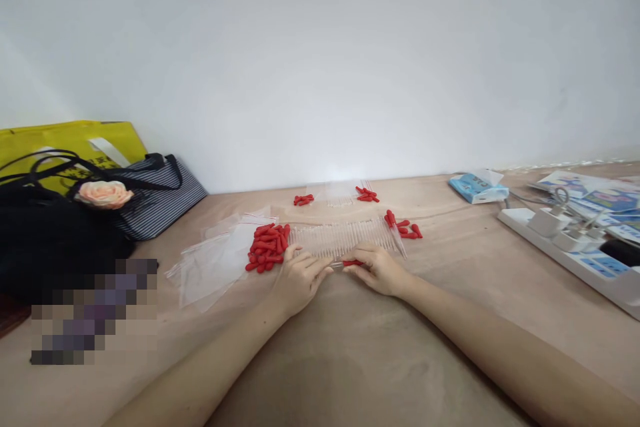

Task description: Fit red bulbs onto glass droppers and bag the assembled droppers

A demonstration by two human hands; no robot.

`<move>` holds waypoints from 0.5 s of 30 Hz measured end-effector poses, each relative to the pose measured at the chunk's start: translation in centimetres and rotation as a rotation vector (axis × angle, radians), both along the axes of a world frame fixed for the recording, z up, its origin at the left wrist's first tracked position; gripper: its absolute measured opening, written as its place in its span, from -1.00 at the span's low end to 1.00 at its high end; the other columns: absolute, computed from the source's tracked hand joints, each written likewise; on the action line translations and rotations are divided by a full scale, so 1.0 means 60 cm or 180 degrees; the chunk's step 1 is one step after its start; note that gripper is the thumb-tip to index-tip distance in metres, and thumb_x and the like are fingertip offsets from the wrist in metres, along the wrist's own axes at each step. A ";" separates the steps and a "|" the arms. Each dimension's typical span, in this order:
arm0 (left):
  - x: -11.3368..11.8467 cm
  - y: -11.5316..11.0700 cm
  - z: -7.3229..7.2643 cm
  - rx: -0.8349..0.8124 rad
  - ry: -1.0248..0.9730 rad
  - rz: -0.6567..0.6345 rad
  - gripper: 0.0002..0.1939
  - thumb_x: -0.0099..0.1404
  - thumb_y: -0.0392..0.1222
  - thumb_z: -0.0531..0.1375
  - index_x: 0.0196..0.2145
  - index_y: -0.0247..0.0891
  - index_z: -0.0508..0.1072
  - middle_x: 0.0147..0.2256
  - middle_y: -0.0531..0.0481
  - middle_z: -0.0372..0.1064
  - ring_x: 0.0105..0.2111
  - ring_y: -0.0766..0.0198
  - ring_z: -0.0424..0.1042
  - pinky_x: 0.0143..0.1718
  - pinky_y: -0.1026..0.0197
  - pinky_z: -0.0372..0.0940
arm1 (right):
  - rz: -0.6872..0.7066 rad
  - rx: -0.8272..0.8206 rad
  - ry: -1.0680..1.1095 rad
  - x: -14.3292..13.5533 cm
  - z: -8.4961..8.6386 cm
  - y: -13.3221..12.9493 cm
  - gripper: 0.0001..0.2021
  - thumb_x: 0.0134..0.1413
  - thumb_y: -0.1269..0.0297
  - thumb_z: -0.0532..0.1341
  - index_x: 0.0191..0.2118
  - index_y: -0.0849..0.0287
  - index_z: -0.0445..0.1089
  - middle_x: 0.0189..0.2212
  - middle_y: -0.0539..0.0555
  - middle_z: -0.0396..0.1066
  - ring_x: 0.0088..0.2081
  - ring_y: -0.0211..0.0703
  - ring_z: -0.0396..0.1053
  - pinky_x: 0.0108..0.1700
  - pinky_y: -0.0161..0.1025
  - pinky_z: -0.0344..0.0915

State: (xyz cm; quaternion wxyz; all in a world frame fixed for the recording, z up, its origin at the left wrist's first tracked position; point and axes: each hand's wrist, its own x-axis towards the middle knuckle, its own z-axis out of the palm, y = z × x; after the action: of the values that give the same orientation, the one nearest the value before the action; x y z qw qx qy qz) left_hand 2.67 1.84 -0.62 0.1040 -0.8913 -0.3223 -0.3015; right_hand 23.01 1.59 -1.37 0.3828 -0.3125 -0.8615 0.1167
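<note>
Dropper (350,263) with red bulb lies at frame centre, pinched between left hand (299,278) and right hand (379,270), both closed on it, just below the row of clear pipettes (345,239). Pressing bulb and tube together along one axis seats them best.

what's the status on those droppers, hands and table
Both hands together at the near edge of the clear dropper row, left hand and right hand pinching one red-capped dropper. Red cap pile beside left hand. Nothing blocking.
</note>
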 end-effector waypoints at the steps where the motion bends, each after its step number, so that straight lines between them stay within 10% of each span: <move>1: 0.000 0.000 0.001 -0.0001 0.0020 0.0011 -0.77 0.30 -0.18 -0.01 -0.28 -0.19 0.43 -0.47 0.06 0.48 -0.48 0.32 0.35 -0.12 0.08 -0.02 | -0.0003 -0.0050 0.0053 0.002 0.001 -0.001 -0.83 0.09 0.31 0.08 -0.26 0.23 0.38 -0.43 0.12 0.39 -0.37 -0.21 0.32 -0.31 -0.29 0.25; 15: 0.002 -0.004 0.001 0.0091 -0.0011 -0.0131 -0.79 0.28 -0.24 0.00 -0.41 -0.23 0.41 -0.54 0.08 0.44 -0.54 0.36 0.32 -0.16 0.10 0.01 | 0.0060 -0.0596 0.0511 -0.008 -0.001 -0.008 -0.83 0.06 0.27 0.12 -0.33 0.19 0.42 -0.44 0.08 0.41 -0.40 -0.25 0.34 -0.34 -0.31 0.26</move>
State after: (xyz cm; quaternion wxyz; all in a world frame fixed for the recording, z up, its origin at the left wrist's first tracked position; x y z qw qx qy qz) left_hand 2.78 1.60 -0.53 0.1100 -0.8957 -0.2997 -0.3097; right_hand 22.51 1.10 -1.45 0.4185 -0.3285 -0.8163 0.2249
